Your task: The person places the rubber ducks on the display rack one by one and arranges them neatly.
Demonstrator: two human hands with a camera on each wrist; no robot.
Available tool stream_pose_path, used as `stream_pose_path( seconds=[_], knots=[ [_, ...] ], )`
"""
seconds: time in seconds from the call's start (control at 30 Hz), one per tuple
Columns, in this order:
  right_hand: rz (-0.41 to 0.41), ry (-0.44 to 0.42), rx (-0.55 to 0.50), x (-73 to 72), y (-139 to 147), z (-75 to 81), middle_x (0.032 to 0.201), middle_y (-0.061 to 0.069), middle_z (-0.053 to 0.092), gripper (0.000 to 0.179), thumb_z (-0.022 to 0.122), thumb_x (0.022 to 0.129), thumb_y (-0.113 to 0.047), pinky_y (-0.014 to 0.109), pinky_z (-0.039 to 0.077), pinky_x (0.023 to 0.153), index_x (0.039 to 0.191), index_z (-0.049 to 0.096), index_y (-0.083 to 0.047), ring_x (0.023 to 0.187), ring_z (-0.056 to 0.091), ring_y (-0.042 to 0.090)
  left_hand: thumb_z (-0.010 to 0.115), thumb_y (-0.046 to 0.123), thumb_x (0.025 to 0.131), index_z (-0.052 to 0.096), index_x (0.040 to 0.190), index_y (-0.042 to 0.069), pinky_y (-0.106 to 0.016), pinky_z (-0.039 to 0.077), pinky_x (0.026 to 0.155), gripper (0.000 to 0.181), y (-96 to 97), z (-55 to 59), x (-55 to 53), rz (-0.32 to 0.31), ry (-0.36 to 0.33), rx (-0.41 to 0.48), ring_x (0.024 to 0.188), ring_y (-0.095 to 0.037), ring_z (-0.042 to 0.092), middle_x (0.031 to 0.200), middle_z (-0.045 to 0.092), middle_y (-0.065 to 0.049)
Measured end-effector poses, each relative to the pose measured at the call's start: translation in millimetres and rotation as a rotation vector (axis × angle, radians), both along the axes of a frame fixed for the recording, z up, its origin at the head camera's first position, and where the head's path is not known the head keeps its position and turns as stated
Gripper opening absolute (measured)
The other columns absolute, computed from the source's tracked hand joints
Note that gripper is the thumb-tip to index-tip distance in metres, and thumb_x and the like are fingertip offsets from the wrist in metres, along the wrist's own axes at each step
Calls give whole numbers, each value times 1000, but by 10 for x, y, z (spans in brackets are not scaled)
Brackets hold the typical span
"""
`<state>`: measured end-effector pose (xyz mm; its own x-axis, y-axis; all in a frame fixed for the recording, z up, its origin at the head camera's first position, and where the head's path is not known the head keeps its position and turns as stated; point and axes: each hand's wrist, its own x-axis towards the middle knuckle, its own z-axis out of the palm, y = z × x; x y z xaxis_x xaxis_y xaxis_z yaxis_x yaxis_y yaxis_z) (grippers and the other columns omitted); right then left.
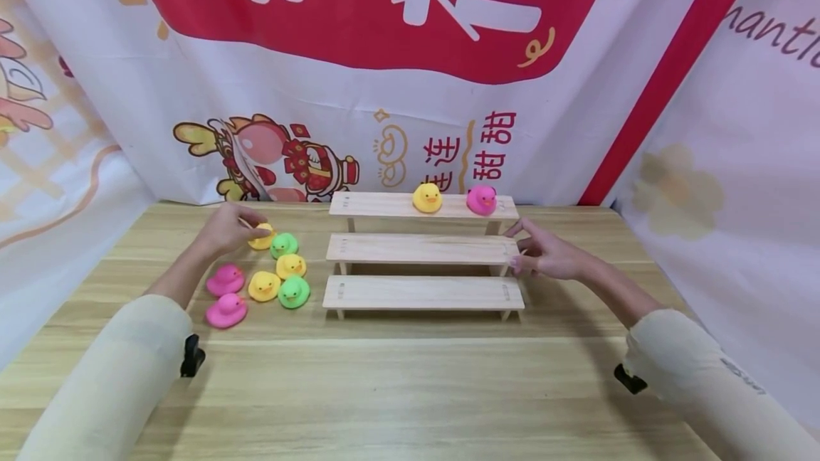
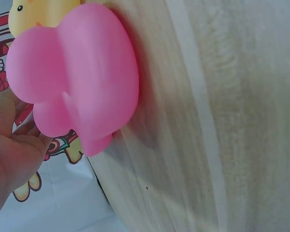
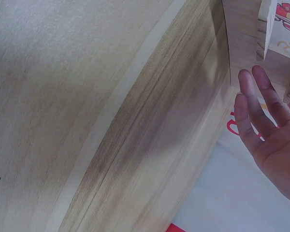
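In the head view, my left hand (image 1: 227,228) pinches a yellow rubber duck (image 1: 260,242) at the back of a loose group of ducks. That duck's upper part is partly covered by the fingers. At the other side, my right hand (image 1: 551,253) is at the right end of a three-step wooden stand (image 1: 423,249), thumb against the end of the middle step. The right wrist view shows fingers (image 3: 268,113) of that hand extended beside the stand's boards. A yellow duck (image 1: 427,198) and a pink duck (image 1: 482,200) sit on the top step.
Near the left hand are green ducks (image 1: 294,292), yellow ducks (image 1: 265,287) and pink ducks (image 1: 227,311) on the wooden table (image 1: 384,390). A pink duck (image 2: 96,72) fills much of the left wrist view. Printed cloth (image 1: 359,91) hangs behind the table and along both sides.
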<state>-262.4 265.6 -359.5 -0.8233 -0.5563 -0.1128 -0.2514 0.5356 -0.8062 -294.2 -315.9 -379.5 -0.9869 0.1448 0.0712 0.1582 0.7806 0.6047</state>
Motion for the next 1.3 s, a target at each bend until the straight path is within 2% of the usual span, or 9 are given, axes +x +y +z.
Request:
stream_pose_path(
  seconds=[0.17,0.37,0.67,0.83,0.93,1.07,1.17,1.3],
  knots=[
    [0,12,13,-22,10,-1,105,22,72,44,61,102,-6,42,58,65,135,33,1,91,68,37,76,11,94,71,115,-12,-24,53,66,32,-13,18,0,-12,3,-7,88,-30,64,104,70,-27],
    [8,13,13,-31,14,-4,105,22,72,44,62,102,-6,43,58,66,135,33,2,91,67,39,75,11,94,68,119,-14,-24,53,63,36,-39,65,13,-12,2,-13,80,-23,66,107,68,-30],
    [-9,-3,8,3,0,8,103,21,71,45,62,102,-6,41,57,65,135,33,0,91,67,34,71,2,96,64,123,-18,-31,62,64,34,-41,189,84,-21,-24,93,76,-23,74,113,66,-35],
    [-2,2,-2,12,7,-1,100,21,72,44,62,102,-5,40,57,64,135,33,1,90,67,34,72,1,95,64,123,-18,-28,61,65,34,-63,247,110,-21,-23,121,76,-21,75,115,64,-35],
    [2,4,-5,12,10,-8,100,21,72,44,62,102,-5,40,56,64,135,33,1,89,67,35,73,2,95,64,124,-16,-26,60,67,36,-73,281,135,-16,-29,117,80,-23,75,118,62,-34],
    [4,7,-5,10,11,-10,100,21,72,44,61,102,-5,40,56,64,135,33,1,89,67,35,78,8,93,66,125,-12,-24,58,68,40,-84,320,165,-4,-31,91,81,-17,73,122,61,-33],
    [6,10,-4,8,8,-10,99,21,72,44,61,102,-5,40,56,64,134,33,1,89,67,35,81,13,91,67,124,-10,-25,56,67,42,-85,335,181,-1,-21,78,80,-11,70,124,61,-32],
    [7,9,-5,7,4,-6,99,21,72,44,62,102,-6,40,56,65,135,33,1,89,67,35,82,13,90,69,119,-9,-25,54,62,39,-80,332,195,1,15,59,77,-11,69,120,62,-31]
  ],
)
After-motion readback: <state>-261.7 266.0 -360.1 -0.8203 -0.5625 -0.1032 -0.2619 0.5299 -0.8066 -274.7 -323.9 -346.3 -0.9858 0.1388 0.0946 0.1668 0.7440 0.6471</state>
